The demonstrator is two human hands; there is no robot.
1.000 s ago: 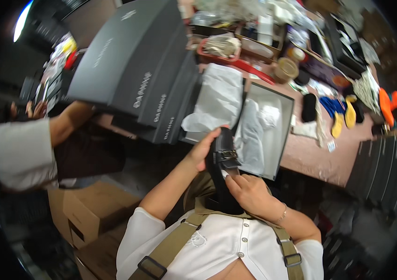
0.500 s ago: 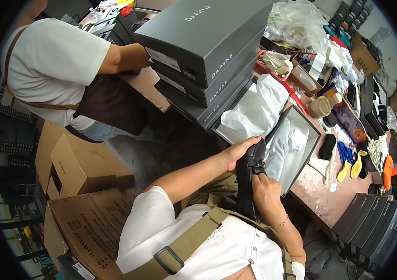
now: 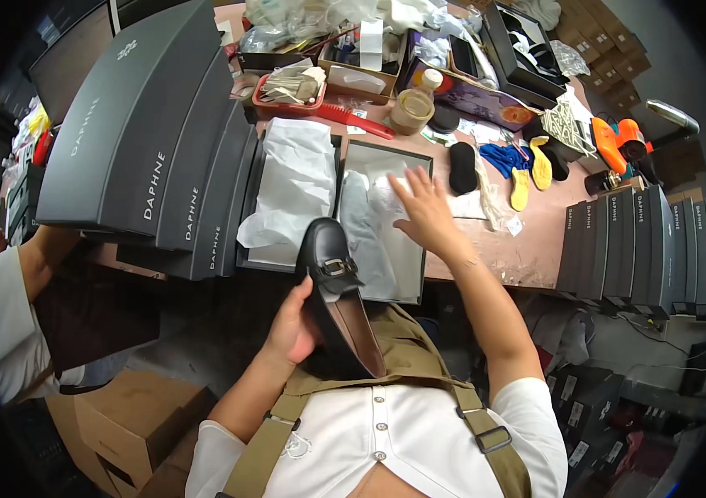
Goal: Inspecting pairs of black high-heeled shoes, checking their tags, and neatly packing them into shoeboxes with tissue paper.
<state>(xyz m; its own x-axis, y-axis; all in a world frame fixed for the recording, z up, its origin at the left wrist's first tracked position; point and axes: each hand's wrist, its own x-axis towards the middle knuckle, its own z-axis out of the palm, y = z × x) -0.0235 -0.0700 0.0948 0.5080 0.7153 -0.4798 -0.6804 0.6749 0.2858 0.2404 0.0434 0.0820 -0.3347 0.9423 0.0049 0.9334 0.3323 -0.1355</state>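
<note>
The left hand (image 3: 293, 325) was clamped on a black loafer (image 3: 338, 292), fingers wrapped round its outer side from about eight o'clock, so the shoe rose from the palm toward one o'clock of the hand. It was held in the air over the person's lap, just off the near edge of the brown worktable (image 3: 535, 241) and below the open shoebox (image 3: 384, 220).

The right hand (image 3: 425, 203) lay flat and spread, fingers apart, on the white tissue paper (image 3: 370, 224) lining that box, at about two o'clock from the loafer and apart from it.

Half a second before, both hands had been together on the shoe; since then the right hand had let go and reached into the box, while the left alone kept the grip. The view had also swung, so the table sat squarely at twelve o'clock.

The loafer's long axis ran roughly from eleven o'clock to five o'clock. Its toe, with the metal buckle (image 3: 336, 267) across the vamp, pointed to eleven o'clock, toward the box; the heel end pointed back to the person's chest, the tan lining of the opening facing up.

A second box with crumpled tissue (image 3: 295, 195) sat at ten o'clock of the open one, beside a stack of grey box lids (image 3: 154, 149). Another person's arm (image 3: 34, 257) showed at nine o'clock.
</note>
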